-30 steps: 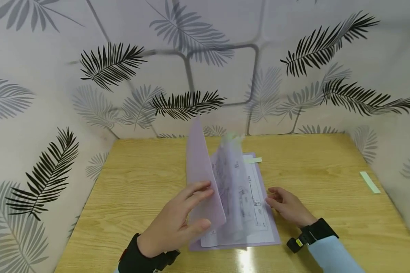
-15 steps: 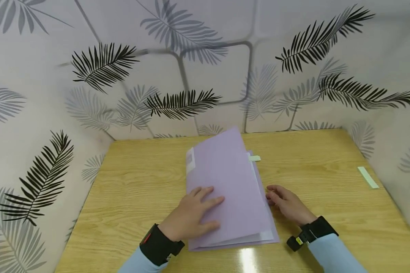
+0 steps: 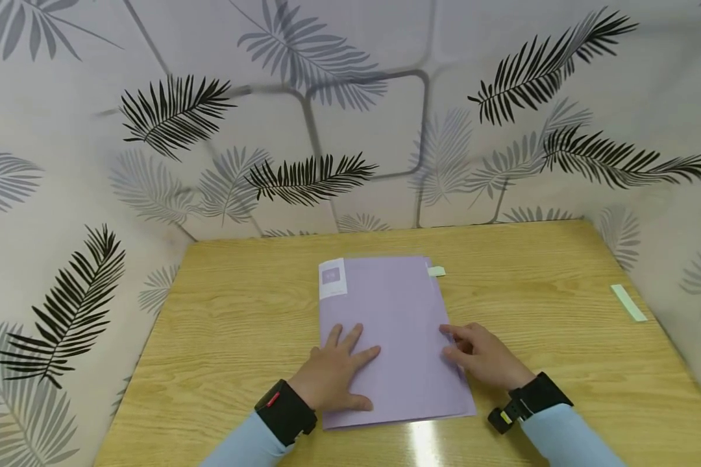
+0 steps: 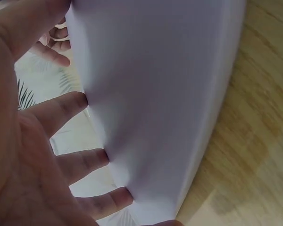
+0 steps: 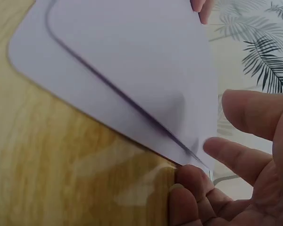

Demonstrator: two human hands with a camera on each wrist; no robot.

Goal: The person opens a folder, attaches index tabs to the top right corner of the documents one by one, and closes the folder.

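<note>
A light purple folder (image 3: pixel 394 324) lies closed on the wooden table, with a white label (image 3: pixel 333 278) at its top left corner. My left hand (image 3: pixel 334 373) rests on the cover's lower left with fingers spread. In the left wrist view its straight fingertips (image 4: pixel 96 155) press on the cover. At the folder's right edge is my right hand (image 3: pixel 485 353), its index finger reaching onto the cover. The right wrist view has this index fingertip (image 5: pixel 212 146) at the cover's edge, the thumb (image 5: pixel 250 110) held apart, the other fingers bent by the lower sheet.
A pale green tab (image 3: pixel 436 271) sticks out of the folder's upper right side. Another pale green strip (image 3: pixel 629 303) lies near the right edge of the wooden table (image 3: pixel 239 305). A leaf-patterned cloth (image 3: pixel 350 130) hangs behind and at the sides.
The cover and loose pages, raised a second ago, have swung down to the right and now lie flat. My left hand flattened onto the cover; my right index finger moved onto its edge.
</note>
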